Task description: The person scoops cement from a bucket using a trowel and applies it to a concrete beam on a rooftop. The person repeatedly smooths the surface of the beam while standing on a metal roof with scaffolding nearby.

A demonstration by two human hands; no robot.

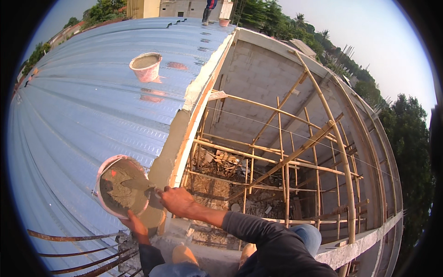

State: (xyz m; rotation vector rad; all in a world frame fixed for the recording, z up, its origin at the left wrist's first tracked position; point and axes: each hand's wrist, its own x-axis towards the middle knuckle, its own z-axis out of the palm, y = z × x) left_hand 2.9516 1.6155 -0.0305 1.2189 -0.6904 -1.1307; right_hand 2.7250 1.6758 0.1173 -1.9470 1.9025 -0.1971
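Observation:
A pink bucket [99, 177] of wet grey mortar [121, 196] tilts at the roof's edge, its mouth facing up toward me. My left hand [135, 225] grips its near side low down; the bucket hides some of those fingers. Closed around a trowel's handle, my right hand [177, 201] is just right of the bucket. The trowel [137, 184] reaches over the rim, its blade in the mortar. Beyond the hands, a strip of damp, darker mortar [170, 143] runs along the roof edge and meets a paler strip [210, 62] farther off.
Blue corrugated roofing [83, 124] spreads to the left, with another mortar bucket [146, 69] on it. To the right is a deep drop with bamboo scaffolding [286, 161]. Rusty rebar [69, 238] sticks out at lower left. A person in boots [206, 16] stands at the far end.

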